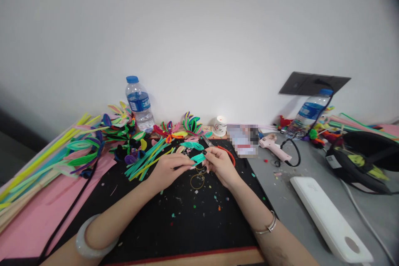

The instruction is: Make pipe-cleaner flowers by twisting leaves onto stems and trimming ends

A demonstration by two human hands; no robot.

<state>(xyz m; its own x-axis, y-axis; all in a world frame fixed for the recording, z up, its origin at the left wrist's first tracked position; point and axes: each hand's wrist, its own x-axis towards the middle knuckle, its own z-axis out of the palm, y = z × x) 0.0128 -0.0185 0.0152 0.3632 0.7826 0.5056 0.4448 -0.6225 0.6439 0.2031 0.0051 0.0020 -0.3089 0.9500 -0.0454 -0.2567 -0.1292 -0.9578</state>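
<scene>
Between both hands, over the black mat point(187, 216), is a turquoise pipe-cleaner petal point(198, 158). My left hand point(170, 169) pinches its left end with thumb and fingertips. The other end is pinched in my right hand point(220, 165), which has dark nail polish. Just behind lies another turquoise pipe-cleaner petal point(191, 145). Scissors point(207, 141) with orange handles lie partly hidden behind my right hand. A thin gold-coloured ring of wire point(197, 181) rests on the mat below my fingers. Left of my left hand lie loose turquoise and yellow pipe cleaners point(148, 160).
Finished pipe-cleaner flowers point(170, 131) line the wall. A water bottle point(139, 106) stands back left, a paper cup point(220, 126) at centre. To the right are a pink glue gun point(274, 149), a white power bank point(330, 218), a black headset-like device point(358, 166) and another bottle point(310, 112).
</scene>
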